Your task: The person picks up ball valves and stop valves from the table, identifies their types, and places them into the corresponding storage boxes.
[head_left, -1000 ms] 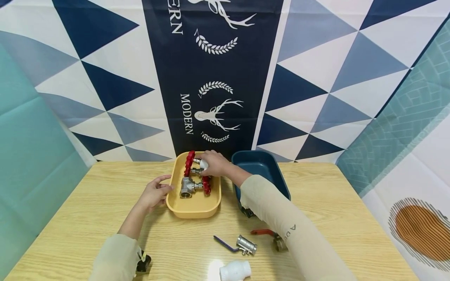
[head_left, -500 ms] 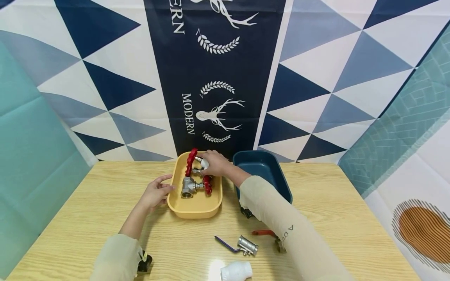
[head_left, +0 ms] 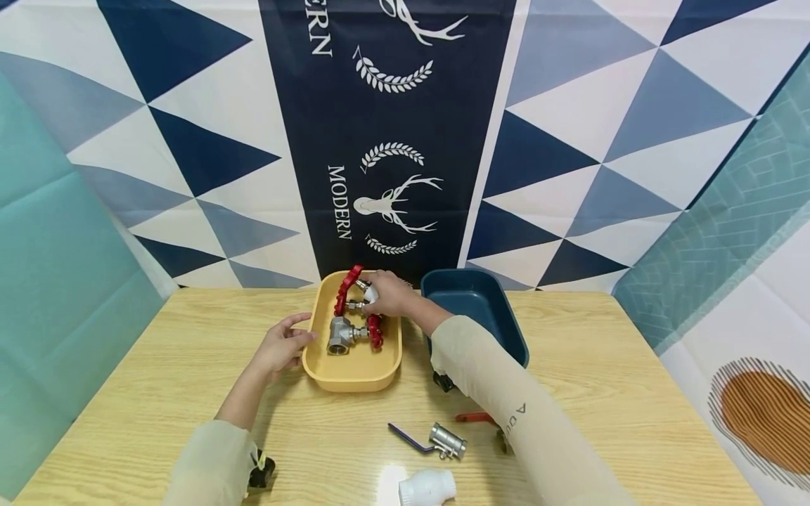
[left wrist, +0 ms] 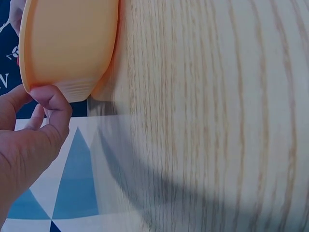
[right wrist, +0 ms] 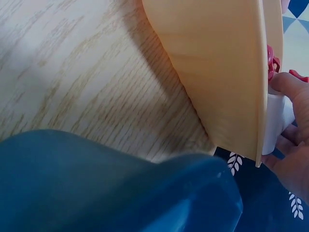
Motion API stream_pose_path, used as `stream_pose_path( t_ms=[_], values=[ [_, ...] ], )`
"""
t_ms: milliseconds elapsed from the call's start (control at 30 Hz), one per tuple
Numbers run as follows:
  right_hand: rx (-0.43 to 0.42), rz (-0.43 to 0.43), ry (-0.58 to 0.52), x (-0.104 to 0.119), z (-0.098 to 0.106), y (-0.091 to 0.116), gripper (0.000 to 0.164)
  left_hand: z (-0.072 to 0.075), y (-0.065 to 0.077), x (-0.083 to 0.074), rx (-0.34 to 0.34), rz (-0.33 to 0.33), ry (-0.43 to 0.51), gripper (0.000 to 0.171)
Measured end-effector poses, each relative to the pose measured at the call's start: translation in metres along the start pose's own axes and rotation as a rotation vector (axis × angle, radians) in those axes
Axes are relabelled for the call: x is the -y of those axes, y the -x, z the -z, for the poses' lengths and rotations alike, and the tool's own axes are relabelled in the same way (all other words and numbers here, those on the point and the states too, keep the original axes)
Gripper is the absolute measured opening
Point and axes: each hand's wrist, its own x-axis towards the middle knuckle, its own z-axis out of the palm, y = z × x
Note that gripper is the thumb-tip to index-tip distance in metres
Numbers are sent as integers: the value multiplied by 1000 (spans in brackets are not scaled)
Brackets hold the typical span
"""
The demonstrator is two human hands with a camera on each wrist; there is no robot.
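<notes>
In the head view, my right hand (head_left: pixel 391 294) grips a white plastic valve (head_left: pixel 372 294) inside the yellow bin (head_left: pixel 351 385). A metal stem joins the valve's white body to a red handwheel (head_left: pixel 348 289); my fingers hide part of the body. The right wrist view has the thumb and fingers round the white body (right wrist: pixel 274 123). My left hand (head_left: pixel 281 348) pinches the bin's left rim, as the left wrist view also shows at the bin wall (left wrist: pixel 72 38). A metal valve (head_left: pixel 339 335) with a smaller red handwheel (head_left: pixel 375 332) lies nearer the bin's front.
Right of the yellow bin stands a dark blue bin (head_left: pixel 468 277), partly behind my right sleeve. Nearer on the wooden table lie a blue-levered ball valve (head_left: pixel 448 440), a white plastic fitting (head_left: pixel 427 486) and a red-levered valve (head_left: pixel 476 417) half hidden by the sleeve.
The upper red handwheel has tipped a little to the right as my right hand turns the white valve slightly. My left hand stays on the rim. The whole head view has shifted slightly.
</notes>
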Motion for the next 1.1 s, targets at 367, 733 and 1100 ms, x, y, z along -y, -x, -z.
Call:
stream_pose_path(
  t_ms=[367, 733, 1100],
  values=[
    [-8, 18, 51, -5, -4, -2, 67, 0, -1, 0, 0, 5, -2, 54],
    [-5, 8, 63, -3, -3, -3, 64, 1, -2, -2, -9, 5, -22, 54],
    [-12, 20, 41, -2, -4, -1, 62, 1, -1, -1, -9, 5, -14, 54]
  ],
)
